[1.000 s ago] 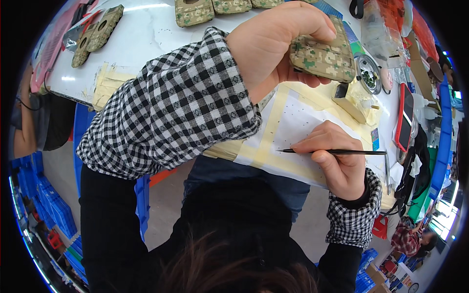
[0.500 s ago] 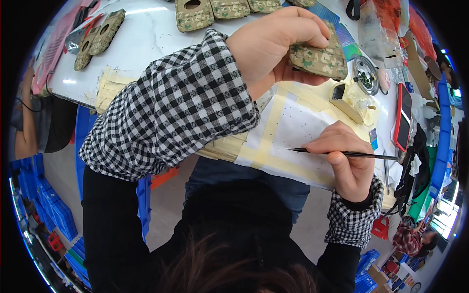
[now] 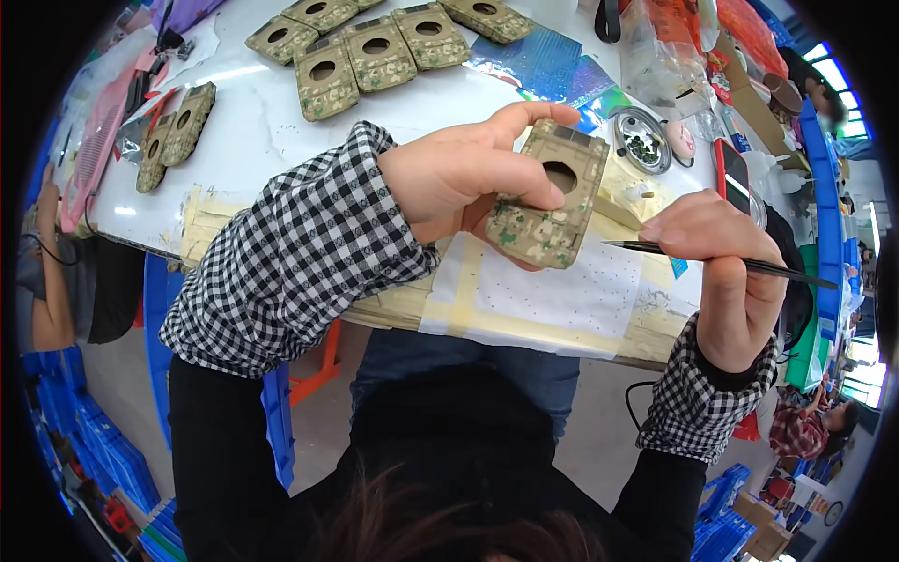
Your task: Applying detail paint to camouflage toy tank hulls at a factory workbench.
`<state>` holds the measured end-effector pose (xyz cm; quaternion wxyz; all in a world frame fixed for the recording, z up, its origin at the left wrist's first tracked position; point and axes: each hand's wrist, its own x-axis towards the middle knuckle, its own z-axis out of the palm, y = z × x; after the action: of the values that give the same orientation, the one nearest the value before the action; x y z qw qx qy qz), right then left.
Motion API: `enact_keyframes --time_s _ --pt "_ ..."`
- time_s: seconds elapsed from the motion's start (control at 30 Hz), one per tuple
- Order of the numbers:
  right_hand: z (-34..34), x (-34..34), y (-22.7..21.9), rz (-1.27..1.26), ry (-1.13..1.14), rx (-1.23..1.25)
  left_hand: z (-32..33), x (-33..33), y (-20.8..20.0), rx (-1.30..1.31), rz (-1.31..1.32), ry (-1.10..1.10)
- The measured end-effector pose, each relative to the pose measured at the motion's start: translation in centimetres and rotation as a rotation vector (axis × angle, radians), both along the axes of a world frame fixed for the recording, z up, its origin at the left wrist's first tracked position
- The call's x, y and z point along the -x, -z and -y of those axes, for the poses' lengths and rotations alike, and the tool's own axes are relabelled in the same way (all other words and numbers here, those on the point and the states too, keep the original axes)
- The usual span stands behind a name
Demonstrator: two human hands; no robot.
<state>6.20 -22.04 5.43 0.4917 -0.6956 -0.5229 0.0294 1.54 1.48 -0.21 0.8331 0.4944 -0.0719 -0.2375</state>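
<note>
My left hand [image 3: 468, 178] grips a camouflage-painted model tank hull [image 3: 540, 223] above the paper, its thumb beside the round hole in the top. The hull is tilted, and the fingers beneath it are mostly hidden. A pair of slim black tweezers [image 3: 787, 272] is pinched in my right hand [image 3: 726, 253]. Their pointed tip reaches left to just beside the hull's right edge, and no contact shows. Under both hands lies a white paper sheet [image 3: 562, 300] dotted with tiny dark specks, taped along its edges. Whether the tip carries a speck is too small to tell.
Several more camouflage hulls [image 3: 375, 47] stand at the back, with others [image 3: 178, 133] at far left. Behind my right hand are a round clear dish [image 3: 641, 140] of dark green bits, a taped block [image 3: 632, 192] and a red-edged phone [image 3: 733, 178]. Another person's arm [image 3: 51, 272] shows at left.
The hull has come down and left, turning so its holed top shows. My right hand has lifted off the paper and moved right with the tweezers. The whole view has shifted slightly.
</note>
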Motion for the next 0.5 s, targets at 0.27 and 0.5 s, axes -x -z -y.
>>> enact_keyframes --time_s 0.27,0.5 --pt "-1.2 -0.2 -0.2 -0.094 -0.065 0.086 -0.2 0.4 -1.0 -0.032 -0.135 0.005" --pt "-2.3 -0.5 -0.6 -0.123 -0.101 0.135 -0.1 0.2 -0.6 0.014 -0.159 -0.013"
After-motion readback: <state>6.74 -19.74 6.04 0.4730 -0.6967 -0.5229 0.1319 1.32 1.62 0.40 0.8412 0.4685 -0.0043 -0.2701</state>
